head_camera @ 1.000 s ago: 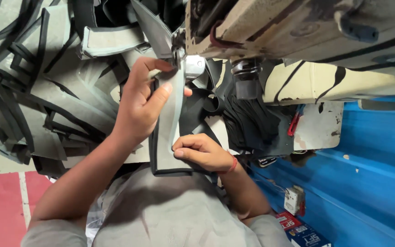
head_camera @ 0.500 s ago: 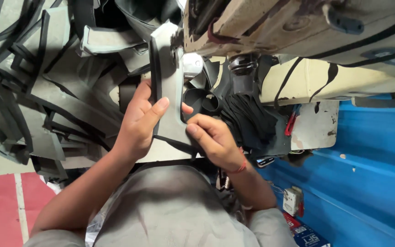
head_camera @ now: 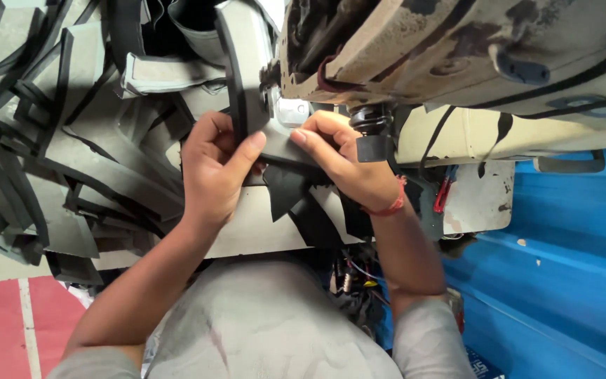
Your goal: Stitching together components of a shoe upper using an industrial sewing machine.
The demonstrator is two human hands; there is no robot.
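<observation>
1. Fabric first: the grey piece with black edging [head_camera: 250,84] now lies further in under the sewing machine head [head_camera: 457,56] than a second ago; my work has moved on along the seam.
2. My left hand [head_camera: 212,168] is clamped on its black edge, thumb on top; it sat lower before.
3. My right hand [head_camera: 345,158] has climbed from the lower end; its fingers press the piece flat near the needle area [head_camera: 292,112].
4. Cut pieces [head_camera: 50,140] are heaped at my left.
</observation>
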